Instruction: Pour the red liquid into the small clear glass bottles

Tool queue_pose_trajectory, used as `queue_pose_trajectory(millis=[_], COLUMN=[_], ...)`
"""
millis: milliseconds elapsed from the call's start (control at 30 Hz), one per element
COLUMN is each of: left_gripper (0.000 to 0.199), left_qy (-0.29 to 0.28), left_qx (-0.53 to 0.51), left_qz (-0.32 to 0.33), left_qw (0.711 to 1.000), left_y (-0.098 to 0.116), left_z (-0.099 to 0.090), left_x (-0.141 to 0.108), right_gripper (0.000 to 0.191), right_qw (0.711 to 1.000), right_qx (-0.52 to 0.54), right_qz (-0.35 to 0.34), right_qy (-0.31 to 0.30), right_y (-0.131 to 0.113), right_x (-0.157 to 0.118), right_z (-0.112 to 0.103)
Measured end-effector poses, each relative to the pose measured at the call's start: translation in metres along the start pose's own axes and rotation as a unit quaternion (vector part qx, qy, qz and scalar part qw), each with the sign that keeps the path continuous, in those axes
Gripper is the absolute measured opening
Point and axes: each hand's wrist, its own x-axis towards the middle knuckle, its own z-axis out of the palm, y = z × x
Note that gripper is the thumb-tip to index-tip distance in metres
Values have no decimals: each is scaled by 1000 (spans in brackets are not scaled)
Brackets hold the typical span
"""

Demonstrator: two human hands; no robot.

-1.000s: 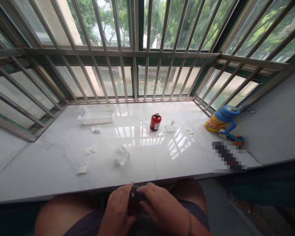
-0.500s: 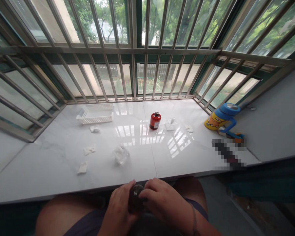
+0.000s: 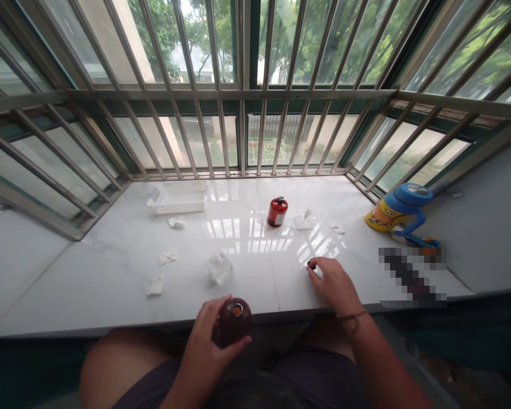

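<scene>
My left hand (image 3: pixel 204 341) is wrapped round a dark brownish-red bottle (image 3: pixel 234 329), held over my lap at the sill's front edge. The bottle's round mouth is uncovered, with an orange tone inside. Over on the sill, my right hand (image 3: pixel 334 284) pinches a small dark cap (image 3: pixel 311 265) between thumb and fingertips, low above the white surface or touching it; I cannot tell which. Farther back stands a red bottle (image 3: pixel 277 213) with a black top and a pale label. Left of centre sits a clear plastic container (image 3: pixel 220 268) with white material in it.
A white perforated basket (image 3: pixel 179 207) lies at the back left. Crumpled white tissue pieces (image 3: pixel 167 258) are scattered on the marble-patterned sill (image 3: pixel 119 255). Another small clear container (image 3: pixel 305 219) sits beside the red bottle. At right stands a blue-and-yellow flask (image 3: pixel 398 210). Metal bars (image 3: pixel 242 136) line the window.
The cap has come off the bottle. My right hand has carried it forward and right to the sill, while my left hand keeps the bottle. The view has shifted slightly.
</scene>
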Motion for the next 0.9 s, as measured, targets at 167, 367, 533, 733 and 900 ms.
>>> queue_pose_trajectory(millis=[167, 367, 533, 733, 900], left_gripper=[75, 76, 75, 96, 74], left_qy=[-28, -48, -28, 8, 114], left_qx=[-31, -87, -88, -35, 68], left_qz=[6, 14, 33, 74, 184], left_qw=[999, 995, 995, 997, 974], left_y=[6, 23, 27, 20, 9], left_z=[15, 49, 80, 88, 55], left_x=[27, 78, 111, 110, 78], right_gripper=[17, 20, 26, 23, 17], right_qw=[995, 992, 992, 995, 992], right_qx=[-53, -55, -22, 33, 108], right_qz=[67, 64, 41, 1, -31], right_qy=[50, 97, 115, 93, 65], right_y=[57, 71, 41, -11, -40], right_x=[13, 11, -18, -56, -59], right_z=[1, -9, -5, 4, 0])
